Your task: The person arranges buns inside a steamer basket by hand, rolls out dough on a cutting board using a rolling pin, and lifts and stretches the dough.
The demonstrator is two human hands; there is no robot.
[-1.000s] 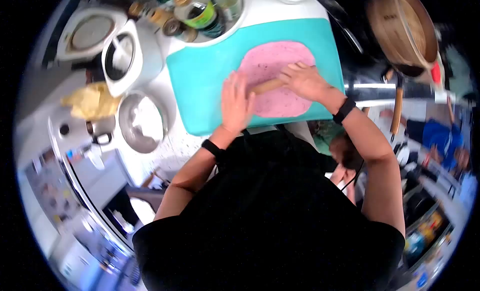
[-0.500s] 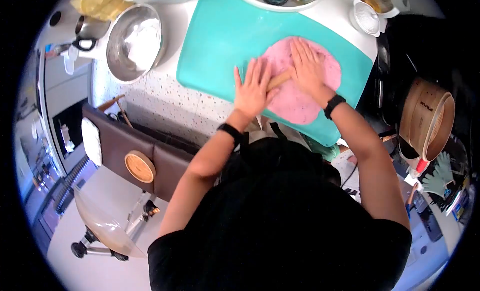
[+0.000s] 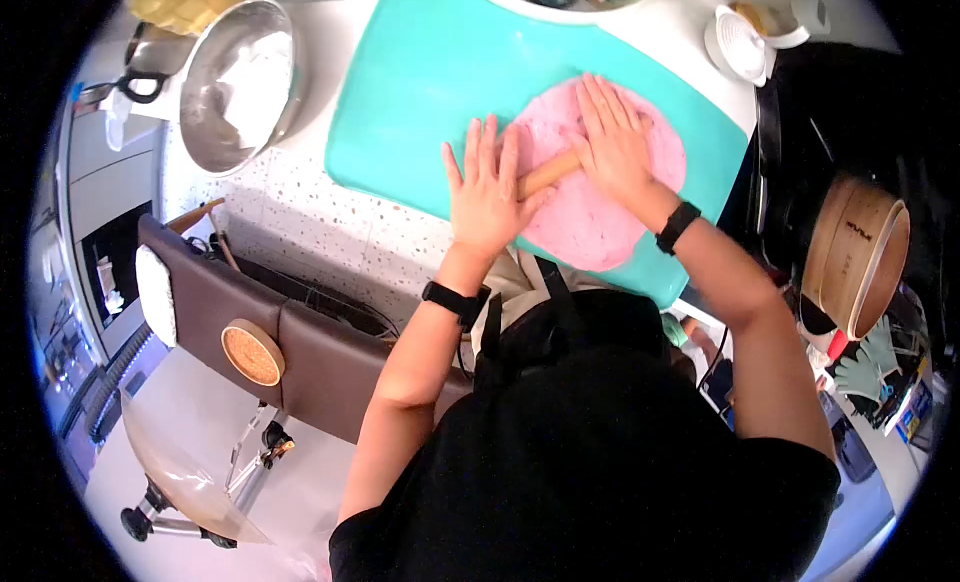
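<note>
A round, flat sheet of pink dough (image 3: 590, 222) lies on a turquoise mat (image 3: 420, 102), toward its right side. Across the dough runs a wooden rolling pin (image 3: 550, 174), slanting up to the right. My left hand (image 3: 487, 197) rests on the pin's left end with its fingers spread, at the dough's left edge. Over the pin's right end lies my right hand (image 3: 618, 147), palm down and fingers stretched out above the dough. Both palms hide the pin's ends, leaving only its middle visible.
A metal bowl (image 3: 240, 87) with white powder stands left of the mat. A white rimmed tray (image 3: 560, 15) sits behind it, and a white ridged cup (image 3: 738, 44) at the back right. Bamboo steamer rings (image 3: 855, 257) are on the right; a brown chair (image 3: 330, 347) stands behind me.
The view has shifted, so the bowl and mat appear further left. My hands are slightly further apart, with more of the rolling pin showing between them. Both remain on the pin.
</note>
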